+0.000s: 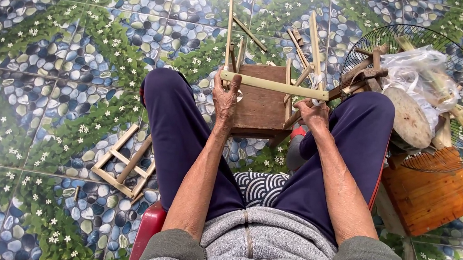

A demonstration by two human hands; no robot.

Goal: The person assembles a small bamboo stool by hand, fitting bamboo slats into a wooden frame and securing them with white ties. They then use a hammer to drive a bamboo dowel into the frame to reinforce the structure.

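Tiled floor [52, 75] printed with pebbles, green leaves and small white flowers spreads all around me as I sit on a red stool [147, 234], knees apart in dark blue trousers. Between my knees, toward 12 o'clock, stands a brown wooden block [258, 107].

I hold a pale bamboo strip [274, 86] crosswise above the block. My left hand [225, 97] grips its left end, fingers wrapped round it and thumb up over the top. My right hand [312, 113] is closed near the strip's right end, at the block's right edge; I cannot tell whether it pinches the strip or one of the thin slats [297, 83] that lean against the block there. More slats [230, 29] stand up or lie behind the block at 12 o'clock.

At 8 o'clock a small frame [125, 165] of joined sticks, ladder-like, lies flat on the floor, well apart from my left leg. At 2 o'clock a round wire fan guard [418, 37] lies on the floor, holding a crumpled plastic bag [421, 71], a round wooden disc [408, 117] and wooden scraps. Just below it, at 3 o'clock, sits an orange-brown wooden board [432, 195] beside my right knee.
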